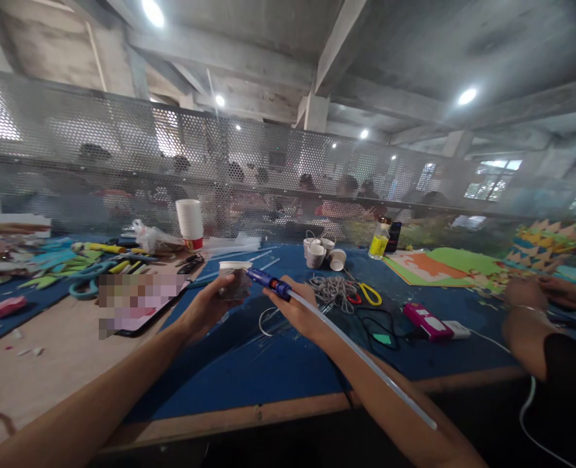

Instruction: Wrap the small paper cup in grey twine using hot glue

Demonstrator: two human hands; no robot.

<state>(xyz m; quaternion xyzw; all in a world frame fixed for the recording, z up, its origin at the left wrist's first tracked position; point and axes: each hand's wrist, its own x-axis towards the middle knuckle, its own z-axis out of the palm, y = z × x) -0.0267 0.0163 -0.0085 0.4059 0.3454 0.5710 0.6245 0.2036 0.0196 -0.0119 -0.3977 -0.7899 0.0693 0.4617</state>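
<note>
My left hand [209, 305] is closed around a small paper cup [235, 278] wrapped in grey string, held just above the blue mat [268, 364]. My right hand [295, 311] grips a blue glue gun [268, 282] whose nozzle points at the cup's side. A long clear glue stick [366, 364] sticks out of the gun's back along my right forearm.
Grey string [334, 289], yellow-handled scissors [368, 294], small paper cups [323, 252], a yellow bottle [379, 242], a pink device [427, 321] and a white cup stack [189, 224] lie on the table. Another person's hands [536, 305] work at the right. A phone [139, 299] lies to the left.
</note>
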